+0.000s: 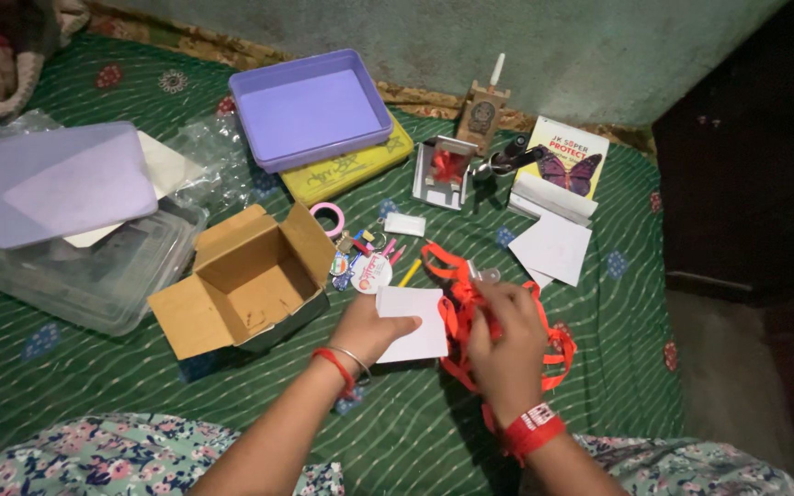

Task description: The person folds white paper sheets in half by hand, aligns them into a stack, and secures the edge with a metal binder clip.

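Note:
My left hand [371, 329] pinches a white card [414, 323] over the green patterned cloth [66, 367]. My right hand [505, 342] grips a tangle of red-orange lanyard straps [457, 276] that loops out on both sides of it. A red band circles each wrist, and the left wrist also carries a thin metal bangle. Just beyond the card lie a round badge [371, 272] and small coloured pens and pins [388, 250].
An open cardboard box [248, 276] sits left of my hands. Farther off are a purple tray [310, 107] on a yellow box, a purple lid [66, 179] on a clear container, a pink tape roll [328, 218], white papers [553, 243], a butterfly-printed packet [567, 165].

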